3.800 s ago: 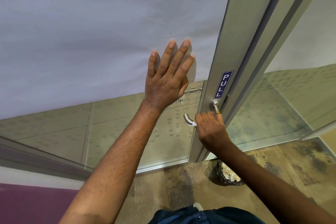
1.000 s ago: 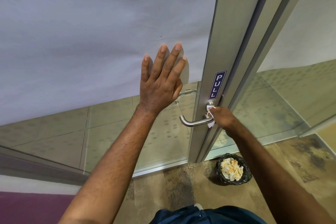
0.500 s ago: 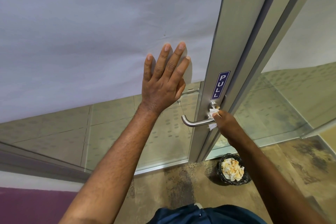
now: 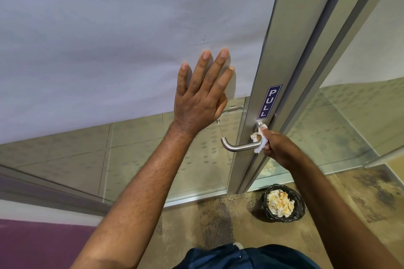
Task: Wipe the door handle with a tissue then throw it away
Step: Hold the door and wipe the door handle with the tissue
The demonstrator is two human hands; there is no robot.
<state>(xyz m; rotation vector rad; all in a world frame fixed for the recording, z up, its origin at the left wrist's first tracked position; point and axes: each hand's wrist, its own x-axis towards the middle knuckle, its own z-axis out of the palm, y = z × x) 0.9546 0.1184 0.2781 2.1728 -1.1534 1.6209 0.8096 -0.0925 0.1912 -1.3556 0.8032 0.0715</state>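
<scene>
White tissue sits clenched in our right hand, now pressed at the handle root by the rose, having slid inward from the lever's bend; we judge wiping nearly done. Our left hand, fingers released and flat, braces the door. Frame edge crowds the right; open floor leads down to the bin, near right.

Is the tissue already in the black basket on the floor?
No, the right hand presses the tissue against the door handle.
</scene>
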